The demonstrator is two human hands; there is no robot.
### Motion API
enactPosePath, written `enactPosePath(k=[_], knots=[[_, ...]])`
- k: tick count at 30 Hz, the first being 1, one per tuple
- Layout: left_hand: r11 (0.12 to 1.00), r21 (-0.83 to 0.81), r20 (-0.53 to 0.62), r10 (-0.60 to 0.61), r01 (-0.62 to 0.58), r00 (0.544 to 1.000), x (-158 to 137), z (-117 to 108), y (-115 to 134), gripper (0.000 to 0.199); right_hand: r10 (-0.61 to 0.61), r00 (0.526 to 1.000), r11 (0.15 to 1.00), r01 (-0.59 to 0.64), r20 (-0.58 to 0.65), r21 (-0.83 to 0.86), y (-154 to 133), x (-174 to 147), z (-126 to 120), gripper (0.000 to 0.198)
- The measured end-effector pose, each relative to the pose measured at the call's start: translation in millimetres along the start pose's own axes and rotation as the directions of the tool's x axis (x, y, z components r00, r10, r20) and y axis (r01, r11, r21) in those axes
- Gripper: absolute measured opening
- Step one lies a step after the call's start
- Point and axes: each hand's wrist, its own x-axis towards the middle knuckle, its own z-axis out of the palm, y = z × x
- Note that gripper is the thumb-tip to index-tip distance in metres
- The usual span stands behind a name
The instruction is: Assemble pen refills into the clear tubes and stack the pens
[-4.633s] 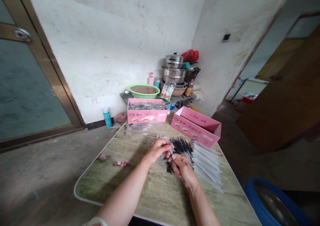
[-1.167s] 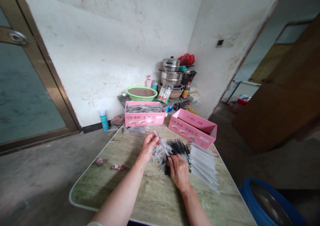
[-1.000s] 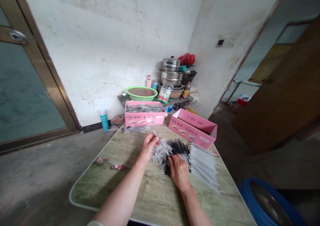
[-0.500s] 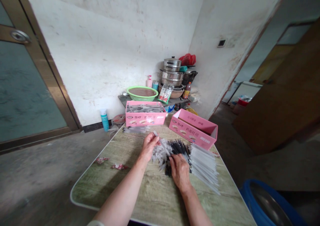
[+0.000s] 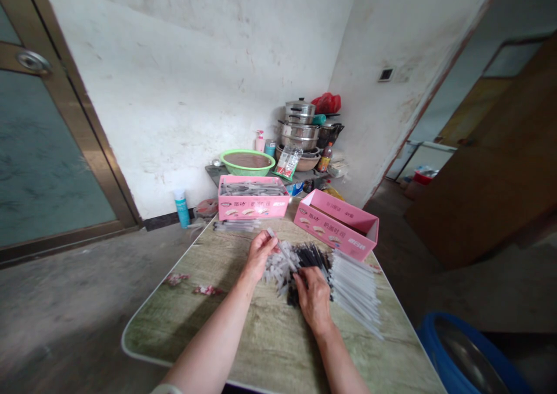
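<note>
My left hand is closed in a pinch on a slim translucent pen, whose tip sticks up past the fingers. To its right, my right hand is curled with thumb and fingers together; what they grip is hidden. Between and beyond the hands lies a heap of short whitish translucent pen caps. Black slender pen parts lie just past my right fingers. Right of that hand, several long translucent pens lie side by side in a layer, black ends toward the heap.
On the table, a pink box full of pens stands at the back left, with more pens before it. Another pink box sits back right. Behind are a green basin and stacked pots. A blue tub stands right.
My right hand has shifted very slightly, its fingers lifting a little. My left hand stays where it was, still pinching the pen.
</note>
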Motion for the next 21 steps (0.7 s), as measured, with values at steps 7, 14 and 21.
enactPosePath(k=[7,14,21], knots=[[1.0,-0.031,-0.008,0.001,-0.002,1.0,-1.2,2.7,5.3,0.038,-0.026,0.999,1.0,0.026,0.036,-0.005,-3.3,2.7,-2.5,0.025],[1.0,-0.027,-0.009,0.0,-0.001,1.0,-0.3,2.2,4.9,0.039,0.017,1.0,1.0,-0.017,0.012,0.01,-0.3,0.9,-0.9,0.02],[1.0,-0.023,0.005,-0.007,0.007,1.0,-1.4,2.5,6.0,0.039,0.003,0.999,1.0,-0.004,0.035,0.024,-2.1,1.7,-1.6,0.021]])
